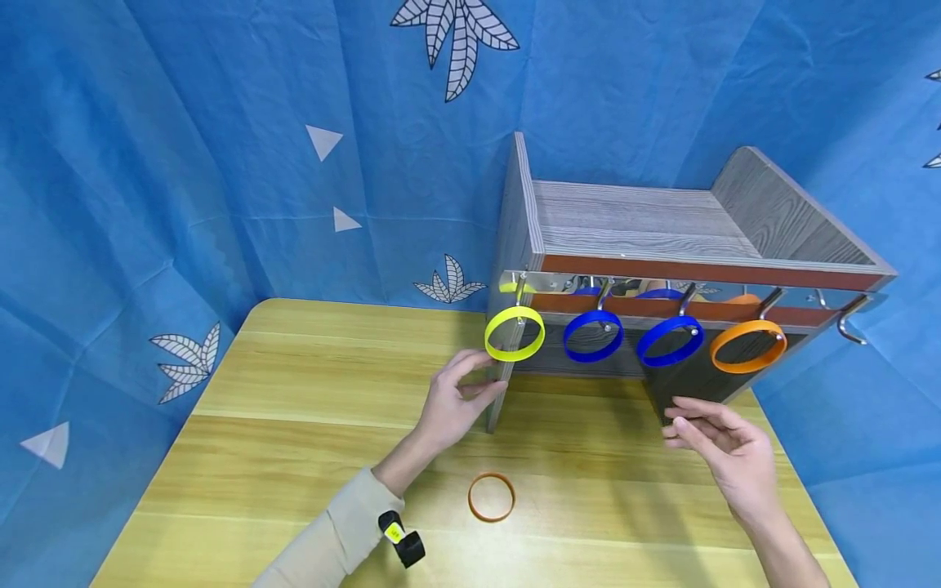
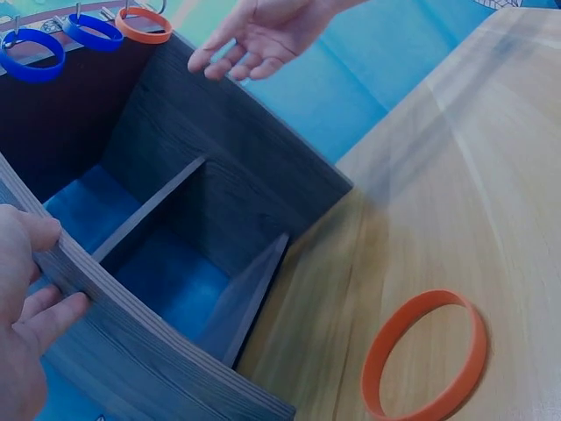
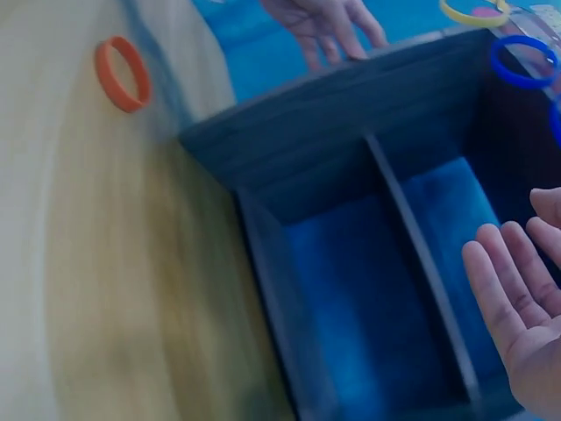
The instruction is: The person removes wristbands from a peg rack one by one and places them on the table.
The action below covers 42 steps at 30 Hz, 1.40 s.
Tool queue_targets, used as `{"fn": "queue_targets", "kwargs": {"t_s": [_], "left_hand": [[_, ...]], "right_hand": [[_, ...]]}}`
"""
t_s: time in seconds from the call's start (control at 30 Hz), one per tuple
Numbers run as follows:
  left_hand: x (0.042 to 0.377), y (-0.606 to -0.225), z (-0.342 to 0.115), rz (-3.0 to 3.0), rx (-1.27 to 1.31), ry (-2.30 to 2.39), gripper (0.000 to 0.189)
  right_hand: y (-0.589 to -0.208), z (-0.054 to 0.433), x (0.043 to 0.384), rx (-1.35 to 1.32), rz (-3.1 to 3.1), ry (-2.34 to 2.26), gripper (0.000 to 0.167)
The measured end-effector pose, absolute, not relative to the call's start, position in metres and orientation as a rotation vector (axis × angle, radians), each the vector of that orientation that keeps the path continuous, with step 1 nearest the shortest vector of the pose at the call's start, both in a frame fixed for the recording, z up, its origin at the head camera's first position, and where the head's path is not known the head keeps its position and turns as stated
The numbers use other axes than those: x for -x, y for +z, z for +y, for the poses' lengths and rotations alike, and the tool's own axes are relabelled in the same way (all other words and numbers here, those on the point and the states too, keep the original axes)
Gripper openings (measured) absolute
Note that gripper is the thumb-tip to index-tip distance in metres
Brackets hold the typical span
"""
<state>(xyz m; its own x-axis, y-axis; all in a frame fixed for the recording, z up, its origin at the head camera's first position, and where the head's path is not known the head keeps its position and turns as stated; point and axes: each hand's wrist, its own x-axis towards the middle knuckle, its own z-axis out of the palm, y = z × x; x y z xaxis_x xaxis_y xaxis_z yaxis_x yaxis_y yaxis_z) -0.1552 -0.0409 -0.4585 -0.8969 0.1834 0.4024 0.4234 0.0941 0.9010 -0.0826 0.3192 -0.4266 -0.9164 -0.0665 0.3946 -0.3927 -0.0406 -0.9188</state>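
My left hand (image 1: pixel 457 400) is at the left side panel (image 1: pixel 519 212) of a grey wood-grain shelf, just below a hanging yellow silicone wristband (image 1: pixel 515 355). Its fingers are loosely bent at the panel's edge; whether they press on it I cannot tell. The right hand (image 1: pixel 728 457) hovers in front of the shelf's right side, fingers relaxed, holding nothing. On the hook rail hang two blue wristbands, one (image 1: pixel 594 357) nearer the yellow and one (image 1: pixel 665 360) further right, then an orange wristband (image 1: pixel 744 367). Another orange wristband (image 2: pixel 473 360) lies on the table.
At the rail's right end is a bare metal hook (image 1: pixel 850 320). Inside the shelf, a divider (image 3: pixel 421 263) separates compartments. The wooden table (image 1: pixel 294 392) extends left and forward of the shelf. A blue patterned curtain (image 1: pixel 220 122) hangs behind.
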Motion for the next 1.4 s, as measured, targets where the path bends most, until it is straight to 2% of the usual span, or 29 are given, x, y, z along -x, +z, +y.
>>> {"fn": "queue_targets", "kwargs": {"t_s": [0.27,0.47,0.7,0.93,1.4], "left_hand": [[0.156,-0.457,-0.041,-2.182,0.618,-1.896,0.033],[0.158,-0.458,-0.04,-2.181,0.621,-1.879,0.034],[0.157,-0.457,-0.04,-2.175,0.624,-1.888,0.032],[0.156,-0.456,-0.039,-2.186,0.62,-1.895,0.034],[0.155,-0.458,-0.041,-2.174,0.623,-1.91,0.033]], "right_hand": [[-0.407,0.337,0.079,-0.489,-1.897,2.032,0.033],[-0.398,0.347,0.079,-0.339,-1.834,2.016,0.03],[-0.393,0.363,0.088,-0.492,-1.569,2.15,0.033],[-0.386,0.372,0.091,-0.262,-1.65,1.999,0.03],[-0.373,0.376,0.108,-0.283,-1.56,2.105,0.031]]}}
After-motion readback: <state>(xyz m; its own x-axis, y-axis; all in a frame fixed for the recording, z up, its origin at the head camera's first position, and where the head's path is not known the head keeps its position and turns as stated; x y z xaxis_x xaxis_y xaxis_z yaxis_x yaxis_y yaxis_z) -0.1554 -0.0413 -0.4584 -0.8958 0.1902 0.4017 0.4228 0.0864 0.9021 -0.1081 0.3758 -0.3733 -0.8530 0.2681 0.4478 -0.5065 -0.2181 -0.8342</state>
